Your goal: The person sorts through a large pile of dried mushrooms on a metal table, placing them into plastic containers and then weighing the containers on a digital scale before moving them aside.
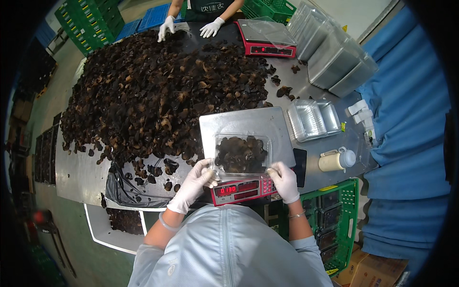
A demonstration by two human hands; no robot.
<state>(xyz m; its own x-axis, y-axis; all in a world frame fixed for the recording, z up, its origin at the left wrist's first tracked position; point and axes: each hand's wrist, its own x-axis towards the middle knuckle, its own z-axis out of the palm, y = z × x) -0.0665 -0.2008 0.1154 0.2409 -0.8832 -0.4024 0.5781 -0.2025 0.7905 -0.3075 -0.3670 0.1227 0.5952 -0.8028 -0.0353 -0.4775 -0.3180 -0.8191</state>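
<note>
A clear plastic container filled with dark, crinkled fungus pieces rests on or just above the steel plate of a red digital scale. My left hand, in a white glove, grips the container's near left corner. On the near right corner, my right hand, gloved the same way, has its fingers closed on the rim. A large heap of similar dark pieces spreads over the steel table to the left and beyond, with loose bits near a black plastic bag.
A co-worker's gloved hands are across the table by a second scale. Container stacks, open trays, a cream flask and a phone sit rightward. A green crate and white bin stand below the front edge.
</note>
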